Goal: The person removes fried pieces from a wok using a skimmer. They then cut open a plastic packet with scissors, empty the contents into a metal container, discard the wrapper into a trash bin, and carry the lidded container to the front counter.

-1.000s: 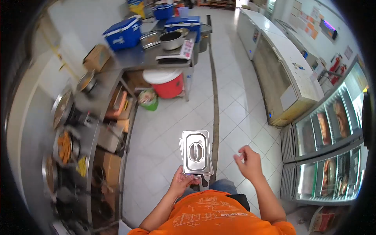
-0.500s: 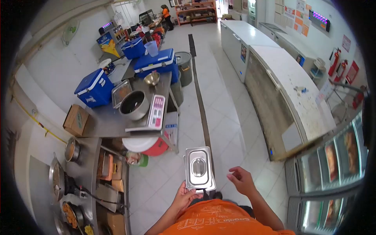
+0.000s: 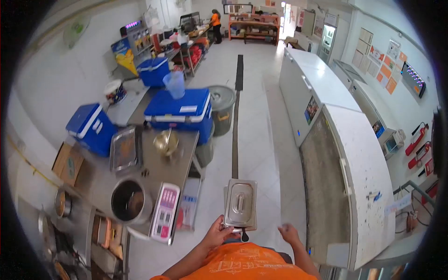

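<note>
My left hand (image 3: 218,234) is closed on the near end of a small stainless steel food pan (image 3: 242,200), held level in front of my body. A metal lid with a raised handle covers the pan, hiding its contents. A dark handle-like piece (image 3: 245,236) sticks out at the pan's near edge. To the right, apart from the pan, my right hand (image 3: 290,234) hangs empty, its fingers loosely bent and slightly blurred.
Left, a steel table (image 3: 186,144) bears a digital scale (image 3: 165,212), a deep pot (image 3: 130,200), a bowl (image 3: 166,142), a tray (image 3: 125,149) and blue coolers (image 3: 179,109). Bins (image 3: 220,105) stand beside it. Chest freezers (image 3: 322,93) line the right. A person (image 3: 216,25) stands far back.
I have moved forward along the aisle: the table, scale and freezers appear nearer. The pan stays in my left hand. My right hand has swung lower, its fingers less spread.
</note>
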`<state>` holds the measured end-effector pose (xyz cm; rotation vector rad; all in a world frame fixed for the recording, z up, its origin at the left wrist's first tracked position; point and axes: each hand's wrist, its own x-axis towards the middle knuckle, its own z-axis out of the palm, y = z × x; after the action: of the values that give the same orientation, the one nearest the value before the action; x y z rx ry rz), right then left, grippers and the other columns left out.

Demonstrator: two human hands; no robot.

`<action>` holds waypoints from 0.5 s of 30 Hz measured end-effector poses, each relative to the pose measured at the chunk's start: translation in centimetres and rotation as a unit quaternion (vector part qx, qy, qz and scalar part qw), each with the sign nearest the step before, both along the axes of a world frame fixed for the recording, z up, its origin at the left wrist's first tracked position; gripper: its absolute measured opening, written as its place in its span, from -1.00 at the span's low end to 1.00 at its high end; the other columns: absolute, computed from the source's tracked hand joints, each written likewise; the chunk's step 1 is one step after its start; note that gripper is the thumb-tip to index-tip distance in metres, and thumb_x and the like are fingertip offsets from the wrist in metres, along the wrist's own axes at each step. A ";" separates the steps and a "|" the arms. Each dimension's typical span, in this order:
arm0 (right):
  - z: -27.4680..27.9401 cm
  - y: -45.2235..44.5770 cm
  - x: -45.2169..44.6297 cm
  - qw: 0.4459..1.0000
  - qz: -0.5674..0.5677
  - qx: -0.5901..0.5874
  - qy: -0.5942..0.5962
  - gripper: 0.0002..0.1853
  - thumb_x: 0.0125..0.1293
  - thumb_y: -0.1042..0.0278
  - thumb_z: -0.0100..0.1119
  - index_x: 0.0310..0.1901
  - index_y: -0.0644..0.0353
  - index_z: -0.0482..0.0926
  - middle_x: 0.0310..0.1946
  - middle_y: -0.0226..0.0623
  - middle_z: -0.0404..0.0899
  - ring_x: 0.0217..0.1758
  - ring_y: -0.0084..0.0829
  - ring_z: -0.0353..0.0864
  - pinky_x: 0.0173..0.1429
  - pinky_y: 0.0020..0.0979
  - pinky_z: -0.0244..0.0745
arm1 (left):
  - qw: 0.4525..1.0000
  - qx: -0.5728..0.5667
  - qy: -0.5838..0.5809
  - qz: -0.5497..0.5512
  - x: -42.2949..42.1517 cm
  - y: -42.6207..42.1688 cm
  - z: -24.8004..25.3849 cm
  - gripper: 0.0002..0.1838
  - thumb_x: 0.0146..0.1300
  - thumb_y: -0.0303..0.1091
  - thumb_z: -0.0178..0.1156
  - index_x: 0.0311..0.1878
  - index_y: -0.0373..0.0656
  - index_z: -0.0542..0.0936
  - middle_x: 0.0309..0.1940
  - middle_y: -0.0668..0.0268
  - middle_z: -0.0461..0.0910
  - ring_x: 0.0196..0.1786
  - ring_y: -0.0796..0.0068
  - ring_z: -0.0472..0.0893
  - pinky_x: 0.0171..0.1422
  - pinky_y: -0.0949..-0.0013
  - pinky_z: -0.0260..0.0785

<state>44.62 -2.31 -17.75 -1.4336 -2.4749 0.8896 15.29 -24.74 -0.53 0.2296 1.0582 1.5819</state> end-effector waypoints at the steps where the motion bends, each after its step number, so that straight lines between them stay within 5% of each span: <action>1: -11.7 3.7 4.8 0.979 0.116 0.083 -0.145 -0.47 0.35 -0.17 0.14 -0.25 0.27 0.66 -0.33 -0.06 0.71 -0.18 -0.10 0.72 -0.07 -0.13 0.58 | 1.000 0.028 0.002 -0.011 -2.6 3.6 -1.0 -0.58 0.44 -0.55 0.07 0.29 -0.23 0.22 -0.03 0.07 0.63 -0.11 0.20 0.72 0.03 0.18 0.65; 2: -9.9 5.2 6.1 0.974 0.049 -0.154 -0.159 -0.41 0.38 -0.20 0.06 -0.32 0.29 0.70 -0.25 0.04 0.70 -0.10 -0.09 0.72 -0.03 -0.11 0.57 | 0.998 0.055 0.002 -0.021 -5.1 7.2 -1.5 -0.58 0.44 -0.56 0.06 0.29 -0.23 0.21 -0.03 0.07 0.63 -0.11 0.19 0.72 0.04 0.18 0.65; 3: -10.3 7.1 6.6 0.904 0.037 -0.294 -0.308 -0.44 0.44 -0.17 -0.05 -0.02 0.22 0.65 0.10 -0.02 0.62 0.19 0.02 0.57 0.29 0.01 0.38 | 0.998 0.052 0.006 -0.023 -7.3 10.8 -1.2 -0.60 0.44 -0.56 0.07 0.27 -0.20 0.23 -0.04 0.08 0.63 -0.12 0.20 0.73 0.05 0.15 0.65; 4: -11.0 8.6 7.4 0.869 0.027 -0.358 -0.341 -0.45 0.44 -0.16 -0.04 -0.01 0.21 0.65 0.09 -0.03 0.62 0.18 0.01 0.58 0.29 0.00 0.38 | 0.998 0.062 0.004 -0.028 -9.6 14.3 -1.1 -0.61 0.44 -0.56 0.07 0.26 -0.19 0.24 -0.04 0.08 0.63 -0.12 0.21 0.73 0.05 0.14 0.65; 10: -11.8 23.9 2.3 0.854 -0.051 -0.423 -0.299 -0.51 0.41 -0.10 0.03 0.01 0.19 0.66 0.07 -0.08 0.64 0.14 -0.05 0.60 0.26 -0.03 0.40 | 0.994 0.097 -0.011 -0.042 -21.5 35.4 -2.2 -0.50 0.39 -0.55 0.14 0.33 -0.10 0.26 0.05 0.10 0.58 -0.04 0.18 0.69 -0.05 0.14 0.62; 15: -13.2 44.2 -6.7 0.848 0.001 -0.430 -0.311 -0.55 0.40 -0.04 0.10 0.03 0.18 0.66 0.05 -0.13 0.66 0.10 -0.09 0.62 0.24 -0.07 0.42 | 0.993 0.088 -0.051 0.062 -28.4 51.0 -1.4 -0.57 0.38 -0.59 0.13 0.25 -0.08 0.29 0.06 0.15 0.58 -0.01 0.20 0.69 0.03 0.05 0.65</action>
<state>37.93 41.92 -30.95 -2.2797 -2.5698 1.9771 -13.09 26.30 -1.94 0.2022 0.8697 1.7829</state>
